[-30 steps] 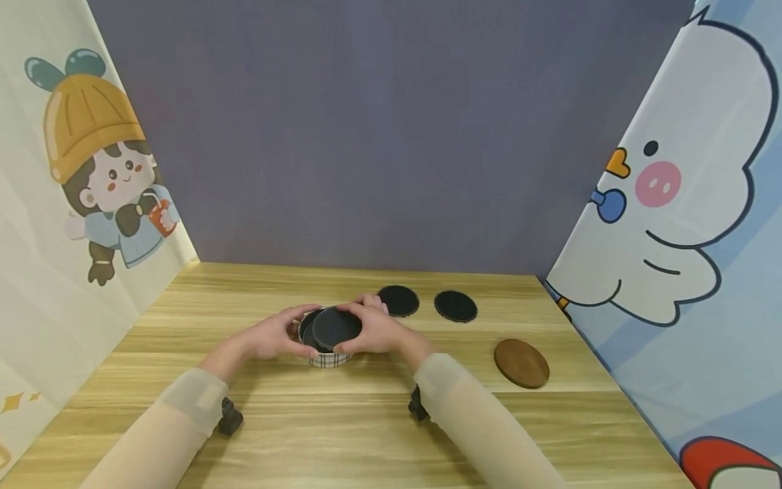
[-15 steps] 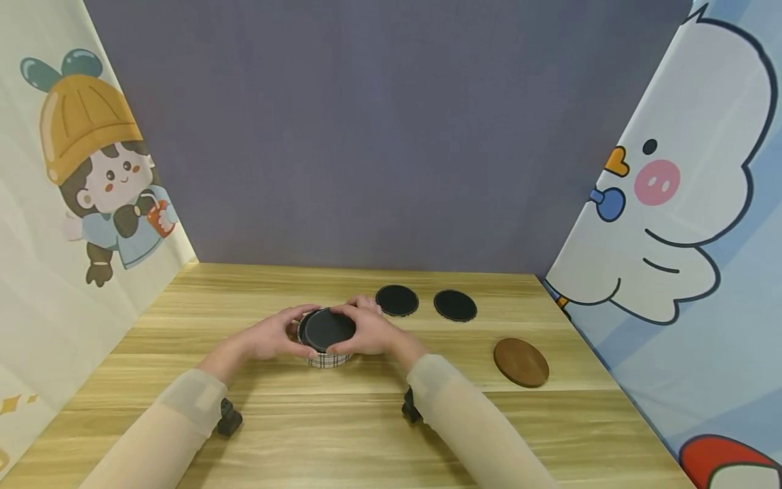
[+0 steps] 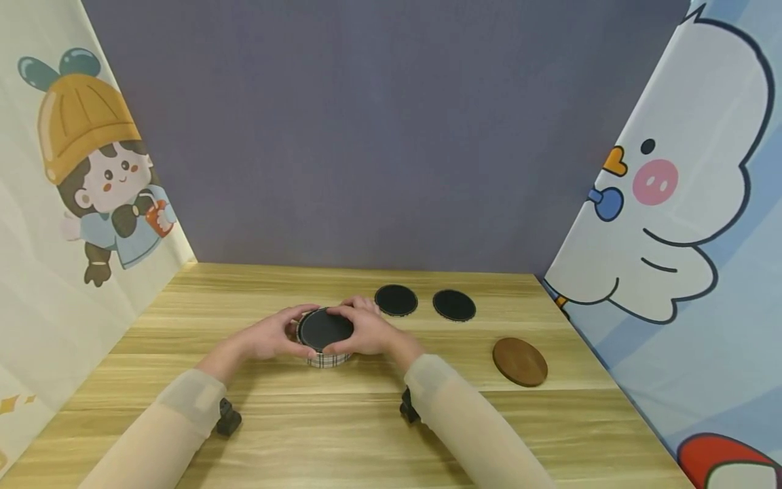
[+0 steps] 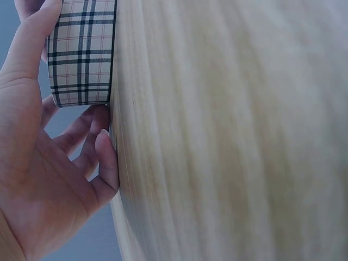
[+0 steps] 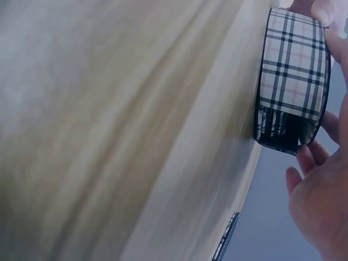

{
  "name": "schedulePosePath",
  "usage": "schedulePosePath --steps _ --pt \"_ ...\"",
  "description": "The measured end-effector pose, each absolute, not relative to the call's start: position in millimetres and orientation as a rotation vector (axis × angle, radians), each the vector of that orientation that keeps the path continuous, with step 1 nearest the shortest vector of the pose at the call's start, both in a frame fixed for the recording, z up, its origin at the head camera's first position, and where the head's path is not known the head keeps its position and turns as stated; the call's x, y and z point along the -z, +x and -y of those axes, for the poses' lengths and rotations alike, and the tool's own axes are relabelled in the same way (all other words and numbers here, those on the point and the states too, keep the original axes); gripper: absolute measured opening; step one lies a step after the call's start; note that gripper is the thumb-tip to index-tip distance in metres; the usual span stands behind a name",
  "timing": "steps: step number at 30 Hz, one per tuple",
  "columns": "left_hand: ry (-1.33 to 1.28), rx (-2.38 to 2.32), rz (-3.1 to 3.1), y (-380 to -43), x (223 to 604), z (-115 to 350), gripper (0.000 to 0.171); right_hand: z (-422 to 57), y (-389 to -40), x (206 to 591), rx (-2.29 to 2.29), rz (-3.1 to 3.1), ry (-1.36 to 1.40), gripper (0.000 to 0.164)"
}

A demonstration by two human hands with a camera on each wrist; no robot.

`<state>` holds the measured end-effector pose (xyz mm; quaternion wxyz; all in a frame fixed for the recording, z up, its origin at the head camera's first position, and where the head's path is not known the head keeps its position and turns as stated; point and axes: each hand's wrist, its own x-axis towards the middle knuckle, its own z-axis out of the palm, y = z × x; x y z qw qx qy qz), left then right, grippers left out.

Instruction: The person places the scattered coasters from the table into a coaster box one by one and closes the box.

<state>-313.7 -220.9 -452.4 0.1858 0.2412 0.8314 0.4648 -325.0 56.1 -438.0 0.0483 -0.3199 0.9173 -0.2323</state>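
A round coaster holder with a plaid side wall (image 3: 328, 360) stands on the table between both hands. My left hand (image 3: 271, 336) grips it from the left, thumb in front and fingers behind. In the left wrist view the thumb lies along the upper edge of the plaid wall (image 4: 81, 60). My right hand (image 3: 371, 334) pinches a black round coaster (image 3: 322, 329) by its rim, level over the holder's top. The right wrist view shows an opening in the plaid wall (image 5: 293, 65), facing the right hand. Whatever lies beneath the coaster is mostly hidden.
Two black round coasters (image 3: 396, 300) (image 3: 454, 305) lie flat at the back, right of the hands. A brown round wooden disc (image 3: 520, 362) lies farther right on the wood-grain table (image 3: 318, 435). A grey panel (image 3: 366, 136) closes off the back, with printed curtains at both sides.
My right hand has moved slightly left and lowered the coaster from a tilted, offset position to level over the holder. The left hand and holder have stayed in place.
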Motion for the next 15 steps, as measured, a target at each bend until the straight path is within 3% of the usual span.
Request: schedulePosePath --steps 15 --pt "0.686 -1.298 -2.355 -312.9 450.9 220.7 0.104 -58.5 -323.4 437.1 0.730 -2.773 -1.003 0.087"
